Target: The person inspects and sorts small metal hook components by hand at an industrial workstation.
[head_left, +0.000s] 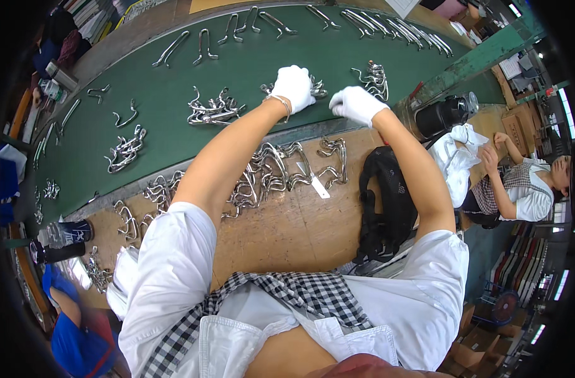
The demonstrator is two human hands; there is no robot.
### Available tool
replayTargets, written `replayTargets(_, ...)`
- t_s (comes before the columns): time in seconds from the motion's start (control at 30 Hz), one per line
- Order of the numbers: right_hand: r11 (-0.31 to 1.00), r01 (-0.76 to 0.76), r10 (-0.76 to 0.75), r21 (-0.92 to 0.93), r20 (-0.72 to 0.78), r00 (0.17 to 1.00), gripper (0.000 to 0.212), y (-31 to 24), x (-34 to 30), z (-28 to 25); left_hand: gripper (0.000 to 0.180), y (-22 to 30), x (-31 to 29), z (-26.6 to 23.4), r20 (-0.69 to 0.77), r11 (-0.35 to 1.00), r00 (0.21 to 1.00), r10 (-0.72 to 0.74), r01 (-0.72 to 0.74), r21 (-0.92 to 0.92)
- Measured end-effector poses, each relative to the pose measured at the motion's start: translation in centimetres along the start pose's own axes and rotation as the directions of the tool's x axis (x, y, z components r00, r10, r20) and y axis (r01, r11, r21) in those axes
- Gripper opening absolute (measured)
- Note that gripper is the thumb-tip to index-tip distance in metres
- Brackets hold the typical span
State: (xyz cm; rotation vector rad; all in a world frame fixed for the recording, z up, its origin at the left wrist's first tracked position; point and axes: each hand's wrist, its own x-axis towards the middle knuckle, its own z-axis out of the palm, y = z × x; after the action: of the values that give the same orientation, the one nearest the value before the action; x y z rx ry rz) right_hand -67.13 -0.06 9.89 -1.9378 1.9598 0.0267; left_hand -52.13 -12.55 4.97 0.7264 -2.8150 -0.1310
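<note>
Left hand on metal hook cluster, long axis across belt.

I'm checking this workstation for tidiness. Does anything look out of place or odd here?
Nothing looks damaged or spilled. The metal hooks lie in a tangled heap on the wooden bench, and a black bag sits beside them; both gloved hands, left and right, work over the green belt.
</note>
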Motion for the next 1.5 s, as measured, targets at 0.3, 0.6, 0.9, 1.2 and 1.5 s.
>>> replayTargets(0.3, 0.959, 0.17, -0.237, -0.228, -0.315, 0.919, 0.04, -4.0, 2.2, 3.6, 0.038, -5.6, -1.8, -2.3, 0.154, -0.069, 0.939, -0.307, 0.14, -0.988)
replayTargets(0.6, 0.931, 0.06, -0.129, -0.36, -0.172, 0.977, 0.022, -4.6, 5.5, 4.0, 0.033, -4.3, -11.7, -9.5, 0.175, -0.205, 0.933, -0.316, 0.113, -0.972)
replayTargets(0.9, 0.99, 0.057, -0.038, 0.131, -0.148, 0.988, 0.023, -8.7, -2.2, 2.2, 0.026, -2.6, -21.8, -10.1, 0.228, -0.276, 0.944, -0.236, 0.16, -0.948)
replayTargets(1.2, 0.892, 0.367, -0.432, 0.263, 0.26, 0.864, 0.021, -20.9, -14.7, 6.0, 0.033, 4.4, -30.3, -10.3, 0.499, 0.191, 0.867, -0.015, 0.492, -0.849)
replayTargets(1.5, 0.845, 0.106, -0.186, 0.525, 0.101, 0.977, 0.038, -22.4, -16.4, 10.7, 0.039, 7.4, -34.2, -8.7, 0.594, 0.005, 0.804, 0.001, 0.594, -0.804)
